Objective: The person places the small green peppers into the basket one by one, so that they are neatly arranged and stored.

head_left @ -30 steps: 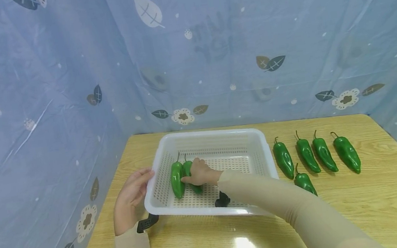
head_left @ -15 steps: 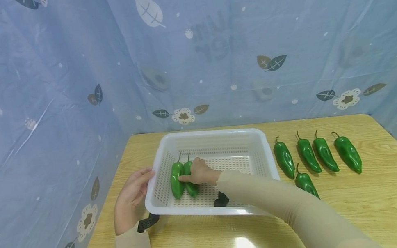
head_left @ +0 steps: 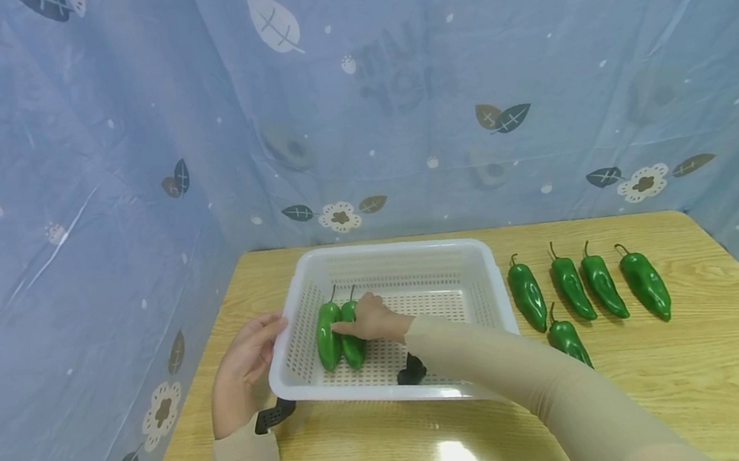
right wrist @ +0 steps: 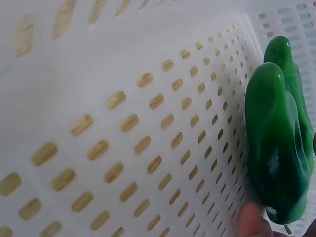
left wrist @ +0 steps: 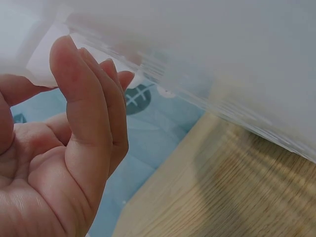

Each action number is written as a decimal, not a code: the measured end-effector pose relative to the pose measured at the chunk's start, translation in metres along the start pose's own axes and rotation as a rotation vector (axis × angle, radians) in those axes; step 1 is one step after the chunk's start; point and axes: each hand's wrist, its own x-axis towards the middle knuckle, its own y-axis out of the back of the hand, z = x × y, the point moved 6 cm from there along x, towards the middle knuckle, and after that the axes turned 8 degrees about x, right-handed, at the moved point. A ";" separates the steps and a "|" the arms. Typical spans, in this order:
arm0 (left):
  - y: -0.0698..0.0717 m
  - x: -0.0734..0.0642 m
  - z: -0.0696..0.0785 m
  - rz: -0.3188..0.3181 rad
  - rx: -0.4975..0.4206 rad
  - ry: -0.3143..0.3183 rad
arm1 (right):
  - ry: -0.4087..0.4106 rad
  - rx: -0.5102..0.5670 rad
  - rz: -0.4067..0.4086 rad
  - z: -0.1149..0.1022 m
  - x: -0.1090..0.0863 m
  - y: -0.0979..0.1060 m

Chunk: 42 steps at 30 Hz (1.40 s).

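Note:
A white plastic basket with a slotted floor holds two long green peppers. My left hand pinches the basket's left rim; in the left wrist view its fingers bend up under the rim. Inside the basket, my right hand grips the right-hand pepper near its stem end and partly covers it. Close beside it on the left lies the other pepper, roughly parallel, stems pointing away. The right wrist view has the gripped pepper in front, with a fingertip at its stem end.
To the right of the basket, several more green peppers lie on the wooden table, one of them nearer the front beside the right forearm. A blue patterned curtain hangs behind and on the left.
The lower end of the right-hand pepper has swung left under my right hand, so it lies closer alongside the other pepper. My left hand stays on the rim.

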 end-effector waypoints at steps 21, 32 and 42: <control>0.002 0.001 -0.002 0.041 0.054 0.027 | 0.006 0.072 0.025 0.013 -0.006 0.033; 0.005 0.000 -0.005 0.054 0.051 0.056 | -0.005 0.147 0.076 0.025 -0.020 0.068; 0.004 0.000 -0.003 0.041 0.041 0.044 | 0.079 0.243 0.154 0.037 -0.042 0.119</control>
